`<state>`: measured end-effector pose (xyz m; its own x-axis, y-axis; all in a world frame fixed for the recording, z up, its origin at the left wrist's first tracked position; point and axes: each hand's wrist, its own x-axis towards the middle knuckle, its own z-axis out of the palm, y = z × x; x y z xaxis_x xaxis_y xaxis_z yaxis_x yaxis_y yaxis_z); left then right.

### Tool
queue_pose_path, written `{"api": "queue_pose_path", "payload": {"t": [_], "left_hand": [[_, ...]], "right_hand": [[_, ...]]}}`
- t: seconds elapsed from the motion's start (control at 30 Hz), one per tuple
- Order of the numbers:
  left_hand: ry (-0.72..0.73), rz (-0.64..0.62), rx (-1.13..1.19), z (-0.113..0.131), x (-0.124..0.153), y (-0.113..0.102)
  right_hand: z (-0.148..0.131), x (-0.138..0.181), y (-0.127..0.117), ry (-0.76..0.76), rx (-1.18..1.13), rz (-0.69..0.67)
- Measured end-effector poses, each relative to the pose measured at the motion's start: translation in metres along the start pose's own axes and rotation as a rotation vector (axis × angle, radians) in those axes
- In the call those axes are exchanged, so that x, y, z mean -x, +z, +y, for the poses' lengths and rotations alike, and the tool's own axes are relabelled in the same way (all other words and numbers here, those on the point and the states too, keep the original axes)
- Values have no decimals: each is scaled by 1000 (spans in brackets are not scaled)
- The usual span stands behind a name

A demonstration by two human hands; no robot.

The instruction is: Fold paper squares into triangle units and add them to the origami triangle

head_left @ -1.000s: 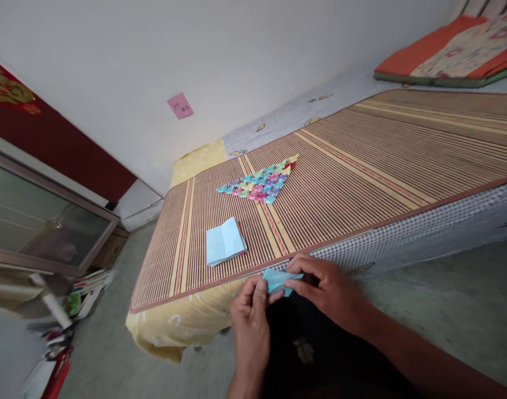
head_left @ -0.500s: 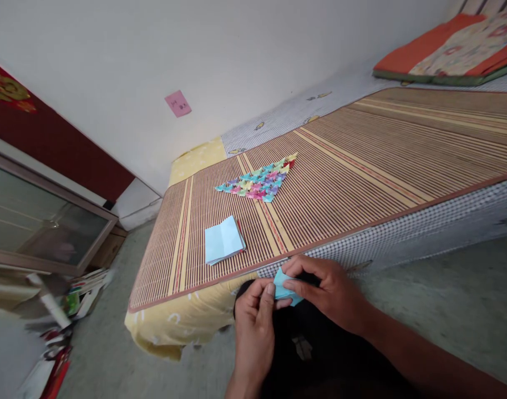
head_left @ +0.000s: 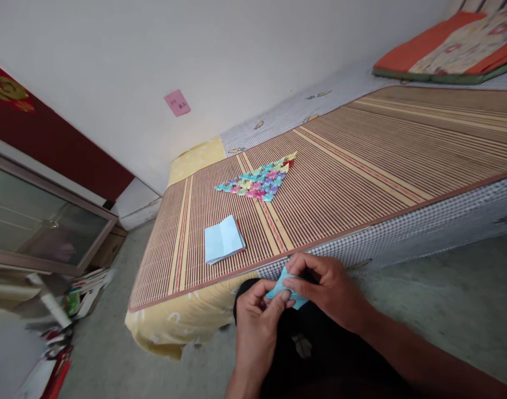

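Note:
A small light-blue folded paper piece (head_left: 280, 288) is pinched between both hands just in front of the bed's edge, over my dark-clothed lap. My left hand (head_left: 257, 327) grips its lower left side with thumb and fingers closed. My right hand (head_left: 324, 291) pinches it from the right and above. A stack of light-blue paper squares (head_left: 223, 240) lies on the bamboo mat (head_left: 361, 172). Farther back on the mat, many small coloured folded pieces form a flat triangle (head_left: 259, 180).
The mat covers a bed with a yellow sheet (head_left: 182, 321) and checked fabric (head_left: 424, 233) at its side. An orange cushion (head_left: 453, 47) lies at the far right. A glass-fronted cabinet (head_left: 37, 221) and floor clutter (head_left: 57, 332) sit at left. A pink note (head_left: 177, 103) hangs on the wall.
Both hands have shifted slightly down and nearer to me with the blue piece, turning and refolding it between the fingers. Nothing on the mat has moved.

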<state>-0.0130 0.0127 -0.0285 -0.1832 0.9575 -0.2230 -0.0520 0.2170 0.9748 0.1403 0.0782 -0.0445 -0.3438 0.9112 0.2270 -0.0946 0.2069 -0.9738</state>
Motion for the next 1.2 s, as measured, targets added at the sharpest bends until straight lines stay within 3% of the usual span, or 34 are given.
{"api": "queue_pose_path", "payload": {"t": [0.2, 0.5, 0.77, 0.87, 1.0, 1.2], "left_hand": [[-84, -3, 43, 4, 1, 2], [-32, -59, -13, 5, -1, 0], [-66, -54, -21, 9, -3, 1], [-43, 44, 12, 6, -5, -1], [9, 180, 91, 2, -9, -5], [27, 105, 110, -2, -9, -5]], "right_hand": [[-2, -1, 1, 27, -19, 13], [0, 1, 1, -6, -38, 53], [-5, -7, -7, 61, -90, 93], [-5, -9, -17, 96, -114, 32], [1, -4, -25, 166, 11, -160], [3, 3, -10, 188, -8, -126]]}}
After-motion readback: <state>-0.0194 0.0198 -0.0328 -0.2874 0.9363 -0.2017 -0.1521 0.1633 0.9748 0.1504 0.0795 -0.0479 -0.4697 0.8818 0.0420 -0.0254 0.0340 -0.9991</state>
